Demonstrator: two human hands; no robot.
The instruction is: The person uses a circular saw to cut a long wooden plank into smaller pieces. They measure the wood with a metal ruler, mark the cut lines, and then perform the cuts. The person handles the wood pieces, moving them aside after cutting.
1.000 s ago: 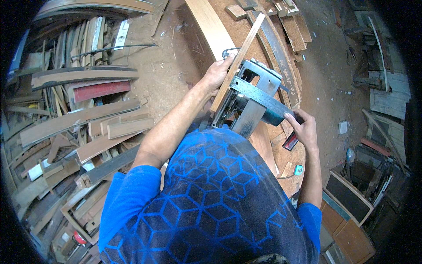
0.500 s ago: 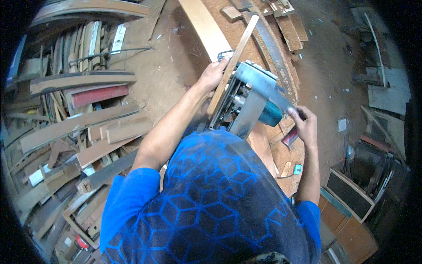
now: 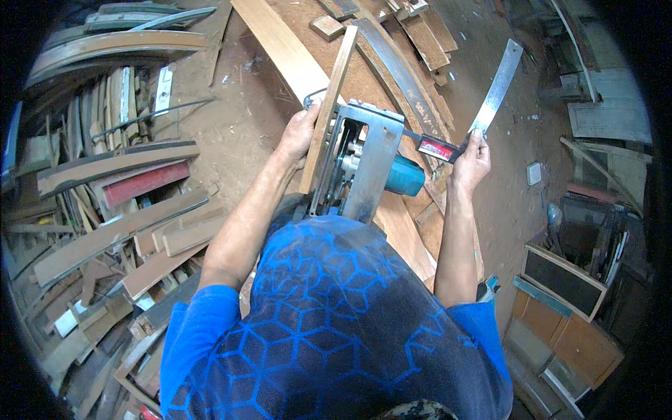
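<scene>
A teal circular saw (image 3: 367,168) with a grey metal base plate is tipped up in front of me. A long wooden strip (image 3: 329,108) runs along its left side. My left hand (image 3: 299,133) is closed against the strip's left edge and supports the saw, with its fingertips partly hidden behind the strip. My right hand (image 3: 470,164) pinches a try square (image 3: 498,87) near its corner. The square's steel blade points up and away to the right. Its dark handle, with a red patch, points left toward the saw, where I cannot tell whether they touch.
Under the saw lies a sawdust-covered wooden surface (image 3: 378,91) with a pale board (image 3: 280,45), a curved dark-faced timber (image 3: 402,66) and small offcuts. Stacked timber (image 3: 119,231) fills the left side. Framed panels (image 3: 565,280) lean at the right.
My right hand has turned the try square away from the saw, so its blade now points far right. The saw, strip and left hand appear further left in the view.
</scene>
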